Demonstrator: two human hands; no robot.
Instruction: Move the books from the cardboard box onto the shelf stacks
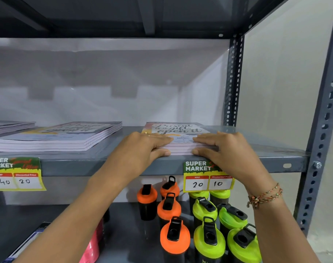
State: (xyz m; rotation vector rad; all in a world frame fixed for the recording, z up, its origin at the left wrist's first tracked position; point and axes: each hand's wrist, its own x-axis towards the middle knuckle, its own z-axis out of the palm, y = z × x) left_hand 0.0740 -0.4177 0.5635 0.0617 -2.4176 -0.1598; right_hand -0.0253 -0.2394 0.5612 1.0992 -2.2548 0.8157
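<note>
Book stack (179,130) centre-right of frame, on shelf (105,165) at its front lip, long axis running back toward the wall. Left hand (148,147) and right hand (218,146) equally near; fingers (162,139) flat on the cover, thumbs against the near edge, nothing gripped

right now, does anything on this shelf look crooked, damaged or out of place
Nothing stands out. The right stack of notebooks lies flat and squared at the shelf front, left hand and right hand resting flat on it. The middle stack is tidy and the bottles below stand upright.
</note>
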